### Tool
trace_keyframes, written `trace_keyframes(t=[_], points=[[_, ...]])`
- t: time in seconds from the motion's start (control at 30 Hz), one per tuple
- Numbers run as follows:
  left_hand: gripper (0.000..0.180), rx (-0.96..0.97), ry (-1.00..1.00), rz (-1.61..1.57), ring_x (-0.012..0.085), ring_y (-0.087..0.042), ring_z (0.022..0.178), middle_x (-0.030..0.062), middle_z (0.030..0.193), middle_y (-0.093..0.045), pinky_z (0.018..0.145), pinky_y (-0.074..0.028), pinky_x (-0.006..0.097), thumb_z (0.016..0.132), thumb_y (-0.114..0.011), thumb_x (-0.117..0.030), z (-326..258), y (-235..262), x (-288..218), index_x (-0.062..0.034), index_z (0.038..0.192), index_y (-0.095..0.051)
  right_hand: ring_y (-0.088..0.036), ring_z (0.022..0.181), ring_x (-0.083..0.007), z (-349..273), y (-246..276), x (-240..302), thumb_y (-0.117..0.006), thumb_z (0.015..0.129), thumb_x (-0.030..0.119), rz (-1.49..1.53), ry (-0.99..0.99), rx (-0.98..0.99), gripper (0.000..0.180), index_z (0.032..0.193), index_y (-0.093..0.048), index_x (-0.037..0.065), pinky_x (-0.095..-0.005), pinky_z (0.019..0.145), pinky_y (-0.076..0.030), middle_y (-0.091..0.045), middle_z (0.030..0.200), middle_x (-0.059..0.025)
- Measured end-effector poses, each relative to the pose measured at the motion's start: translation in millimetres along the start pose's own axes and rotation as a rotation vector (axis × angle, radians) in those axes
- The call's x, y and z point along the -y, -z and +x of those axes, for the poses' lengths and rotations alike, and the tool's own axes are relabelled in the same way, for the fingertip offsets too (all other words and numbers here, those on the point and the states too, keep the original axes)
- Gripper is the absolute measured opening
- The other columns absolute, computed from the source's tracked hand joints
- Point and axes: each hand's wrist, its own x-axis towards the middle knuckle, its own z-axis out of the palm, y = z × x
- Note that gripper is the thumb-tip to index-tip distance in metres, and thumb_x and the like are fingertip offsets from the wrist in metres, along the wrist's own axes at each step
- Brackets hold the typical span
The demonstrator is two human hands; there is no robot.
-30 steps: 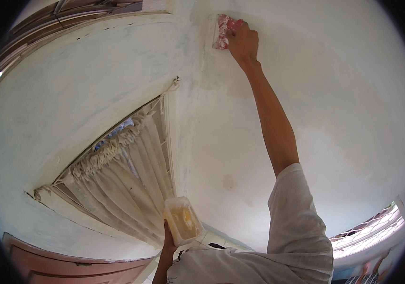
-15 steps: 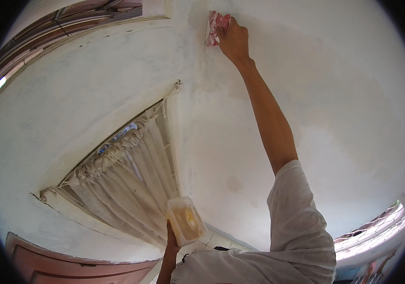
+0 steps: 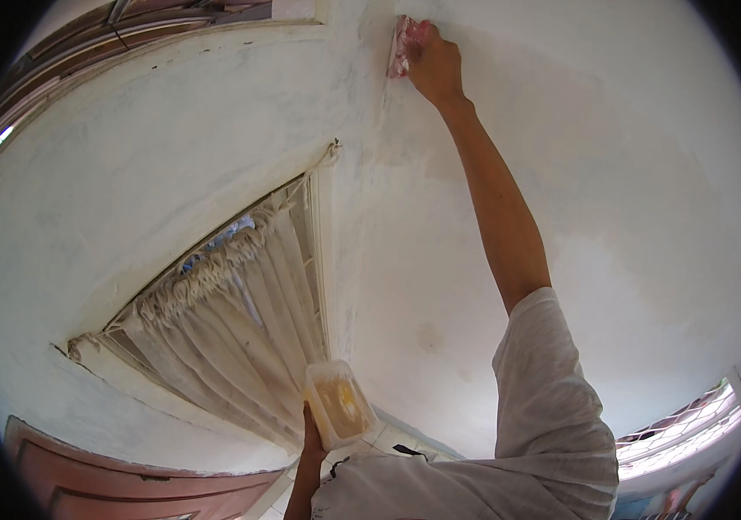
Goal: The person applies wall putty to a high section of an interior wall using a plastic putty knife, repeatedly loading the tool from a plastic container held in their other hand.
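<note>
High on the white wall (image 3: 474,260), my right hand (image 3: 436,68) grips a red scraper (image 3: 402,48) smeared with white. Its straight edge lies against the wall beside the inner corner, and my fingers partly cover the scraper. Low in front of me, my left hand (image 3: 313,431) holds a clear plastic tub (image 3: 342,404) by its side. The tub is tilted toward me, with a pale coating and a yellow patch showing inside.
Left of the corner, a gathered beige curtain (image 3: 223,321) hangs on a string across a window. A reddish-brown door (image 3: 128,485) stands at lower left. Wooden slats (image 3: 128,43) fill an upper-left opening. A window with a lattice grille (image 3: 682,429) is at lower right.
My right hand and the scraper sit slightly farther right and higher in the picture, and the scraper looks turned more edge-on. The tub stays in my left hand, almost unmoved.
</note>
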Motion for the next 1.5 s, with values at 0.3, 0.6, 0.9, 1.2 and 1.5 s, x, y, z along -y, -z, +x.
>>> trace_keyframes(t=[0.3, 0.6, 0.9, 1.2, 1.5], points=[[0.074, 0.014, -0.004, -0.018, 0.0284, -0.057, 0.13, 0.0102, 0.146, -0.054, 0.106, -0.052, 0.046, 0.103, -0.039, -0.068, 7, -4, 7, -0.0149, 0.155, -0.038, -0.067, 0.061, -0.0384, -70, 4, 82, -0.064, 0.094, 0.01, 0.254, 0.177, 0.029, 0.022, 0.111, -0.056, -0.001, -0.0456, 0.058, -0.052, -0.065, 0.07, -0.0201], [0.073, 0.037, 0.007, -0.046, 0.0281, -0.058, 0.129, 0.0102, 0.145, -0.054, 0.106, -0.052, 0.046, 0.104, -0.038, -0.067, 6, -10, 15, -0.0145, 0.155, -0.039, -0.059, 0.054, -0.0286, -78, 37, 7, -0.067, 0.093, 0.008, 0.197, -0.008, -0.163, 0.014, 0.089, -0.06, -0.004, -0.0394, 0.056, -0.047, -0.059, 0.065, -0.0174], [0.073, -0.068, -0.077, -0.011, 0.0278, -0.059, 0.127, 0.011, 0.142, -0.056, 0.105, -0.053, 0.045, 0.104, -0.038, -0.066, -11, -11, 24, -0.0132, 0.154, -0.04, -0.067, 0.068, -0.0393, -69, -16, 5, -0.064, 0.094, 0.01, 0.152, -0.077, -0.118, 0.014, 0.093, -0.062, -0.004, -0.0454, 0.064, -0.053, -0.067, 0.077, -0.022], [0.075, -0.033, -0.056, -0.085, 0.0308, -0.058, 0.129, 0.0119, 0.145, -0.055, 0.107, -0.052, 0.048, 0.104, -0.035, -0.069, -23, -25, 18, -0.014, 0.155, -0.039, -0.07, 0.073, -0.0374, -113, -22, 66, -0.064, 0.095, 0.007, 0.331, 0.189, -0.121, 0.012, 0.104, -0.064, -0.001, -0.043, 0.062, -0.056, -0.07, 0.095, -0.02], [0.074, -0.031, -0.137, 0.035, 0.0269, -0.055, 0.133, 0.0082, 0.152, -0.051, 0.11, -0.049, 0.045, 0.105, -0.036, -0.067, 22, -37, 20, -0.0158, 0.158, -0.035, -0.053, 0.07, -0.0051, -326, 121, 80, -0.064, 0.104, 0.016, 0.801, -0.777, 0.099, 0.016, 0.106, -0.065, 0.001, -0.025, 0.059, -0.044, -0.064, 0.087, -0.0009]])
